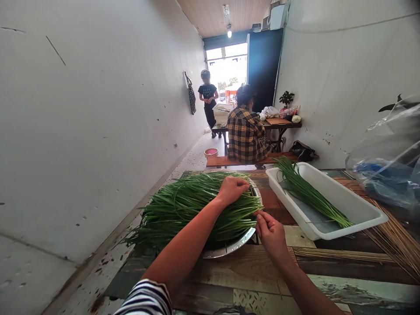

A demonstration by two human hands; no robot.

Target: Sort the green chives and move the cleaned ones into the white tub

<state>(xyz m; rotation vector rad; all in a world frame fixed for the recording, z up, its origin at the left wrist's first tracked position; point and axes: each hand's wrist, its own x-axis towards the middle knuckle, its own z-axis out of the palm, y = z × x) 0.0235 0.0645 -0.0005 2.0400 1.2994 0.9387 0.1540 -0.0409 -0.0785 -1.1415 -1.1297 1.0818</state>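
A big heap of long green chives (183,208) lies across a round metal tray (234,246) on the wooden table (249,271). My left hand (232,189) rests on top of the heap near its cut ends, fingers curled down into the stalks. My right hand (271,231) is just right of the tray and pinches the end of a chive stalk between thumb and fingers. A white rectangular tub (341,205) to the right holds a smaller bunch of chives (308,192).
Thin bamboo skewers (393,238) lie at the table's right edge beside a plastic bag (390,162). Beyond the table a person in a plaid shirt (246,133) sits on a bench, and another person (208,98) stands by the doorway. A white wall runs along the left.
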